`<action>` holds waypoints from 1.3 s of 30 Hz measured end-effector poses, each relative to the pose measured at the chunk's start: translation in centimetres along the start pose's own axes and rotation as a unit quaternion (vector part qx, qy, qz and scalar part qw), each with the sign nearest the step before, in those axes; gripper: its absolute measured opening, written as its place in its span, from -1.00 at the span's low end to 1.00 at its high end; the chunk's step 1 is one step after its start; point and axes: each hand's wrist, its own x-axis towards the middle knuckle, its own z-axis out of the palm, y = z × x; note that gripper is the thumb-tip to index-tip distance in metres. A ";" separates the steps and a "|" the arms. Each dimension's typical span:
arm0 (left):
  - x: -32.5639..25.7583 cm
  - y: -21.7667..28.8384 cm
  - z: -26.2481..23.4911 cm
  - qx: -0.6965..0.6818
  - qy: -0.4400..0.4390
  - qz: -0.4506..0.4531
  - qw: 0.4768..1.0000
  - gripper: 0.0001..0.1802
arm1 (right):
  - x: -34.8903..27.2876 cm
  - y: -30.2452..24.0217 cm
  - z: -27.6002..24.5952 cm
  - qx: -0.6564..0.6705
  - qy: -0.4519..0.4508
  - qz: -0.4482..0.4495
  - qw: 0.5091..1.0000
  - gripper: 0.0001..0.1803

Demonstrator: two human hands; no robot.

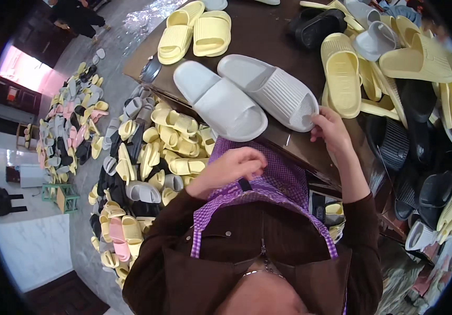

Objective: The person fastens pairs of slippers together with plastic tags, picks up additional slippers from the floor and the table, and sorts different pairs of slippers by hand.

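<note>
Two light grey slippers lie side by side at the near edge of the brown table. My right hand (332,131) pinches the toe edge of the right grey slipper (284,97), thumb and forefinger at its rim. The left grey slipper (226,107) rests untouched, toe toward me. My left hand (236,165) hovers in front of the purple checked apron (284,168), just short of that slipper's toe. Its fingers are loosely bent and apart, with nothing visible in them. Behind the grey pair, a pair of yellow slippers (211,34) sits on the table.
Yellow, grey and black slippers pile up on the table's right side, with a black slipper (318,26) at the back. Below the brown table (147,44), a heap of slippers (176,134) covers the floor at left. Farther off are another heap, a green stool (60,197) and a person (79,18).
</note>
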 end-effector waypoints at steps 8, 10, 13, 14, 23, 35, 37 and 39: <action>-0.9 4.1 -8.4 0.435 0.399 0.289 0.754 -0.62 | 0.4 -0.3 0.2 -0.006 -0.008 -0.020 1.000 -0.69; 0.5 4.1 -9.6 0.480 0.385 0.248 0.748 -0.56 | 0.6 -0.8 0.6 -0.029 -0.011 -0.021 0.999 -0.68; 2.1 5.2 -9.4 0.450 0.262 0.270 0.810 -0.47 | 1.5 -1.7 0.7 -0.056 -0.024 -0.023 0.998 -0.66; 2.3 5.8 -9.0 0.450 0.255 0.271 0.812 -0.47 | 1.8 -1.8 0.7 -0.069 -0.032 -0.024 0.997 -0.66; 6.3 5.2 -7.1 -0.226 0.065 0.023 0.972 -0.61 | 4.6 -3.0 1.9 -0.114 -0.075 -0.098 0.986 -0.68; 14.4 11.2 -5.4 -0.441 0.046 0.160 0.882 -0.51 | -7.2 -1.0 0.3 -0.228 0.278 -0.426 0.830 -0.76; 17.1 11.9 -6.6 -0.509 0.049 0.093 0.854 -0.55 | -10.1 0.4 -0.2 -0.272 0.307 -0.389 0.825 -0.81; 18.1 11.8 -5.8 -0.541 0.046 0.048 0.839 -0.57 | -12.9 1.9 -1.5 -0.321 0.356 -0.338 0.810 -0.85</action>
